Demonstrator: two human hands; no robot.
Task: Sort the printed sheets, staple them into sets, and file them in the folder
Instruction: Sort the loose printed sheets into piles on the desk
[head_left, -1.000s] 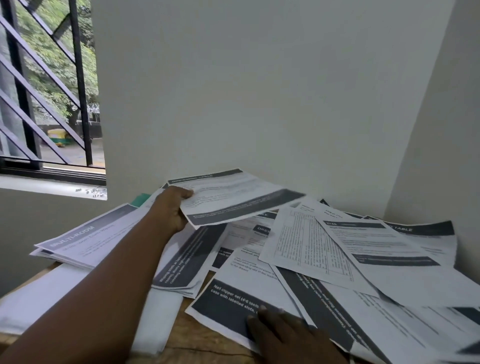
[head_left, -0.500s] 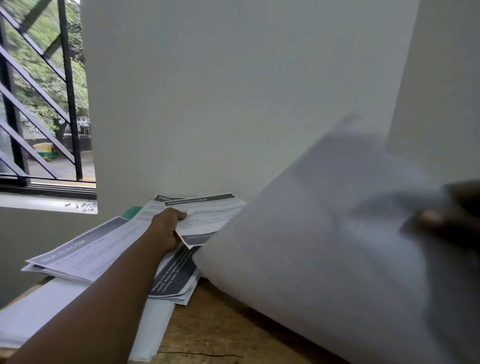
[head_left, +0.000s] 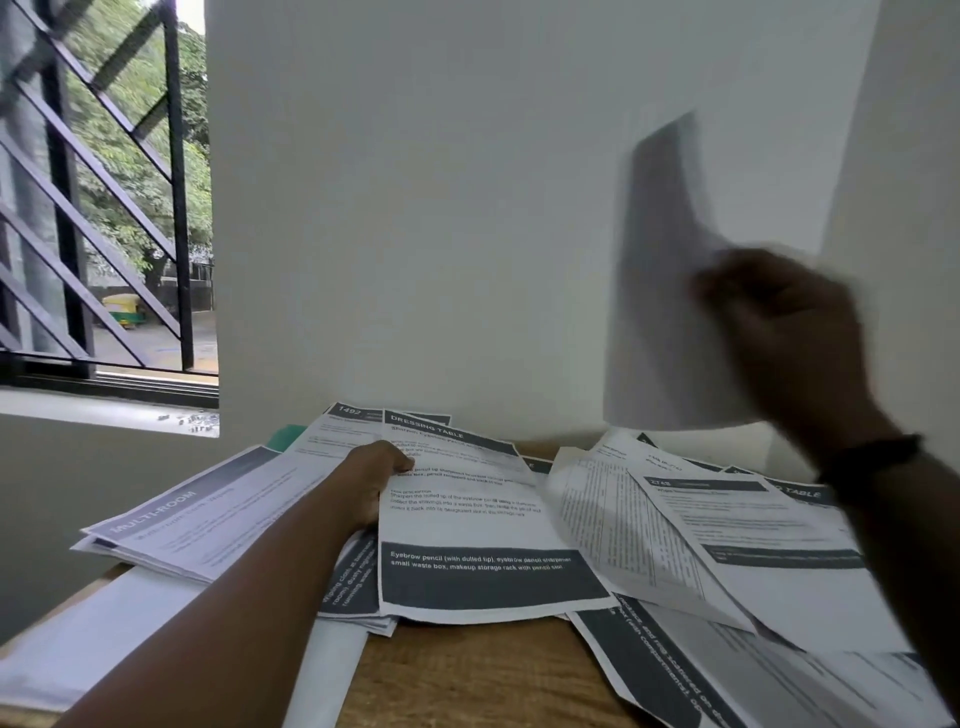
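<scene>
Wooden table (head_left: 467, 675); barred window (head_left: 104, 208) at left; yellow vehicle (head_left: 123, 310) outside; white wall (head_left: 415, 208).

Both forearms are bare, with a dark band (head_left: 872, 457) round the right wrist.

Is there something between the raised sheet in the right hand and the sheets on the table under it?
Nothing visible. The right hand holds the raised sheet, blurred, in open air above the spread sheets.

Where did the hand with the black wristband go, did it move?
Yes. The right hand rose from the sheets at the table's near edge and now holds a blurred sheet up against the wall.
</scene>
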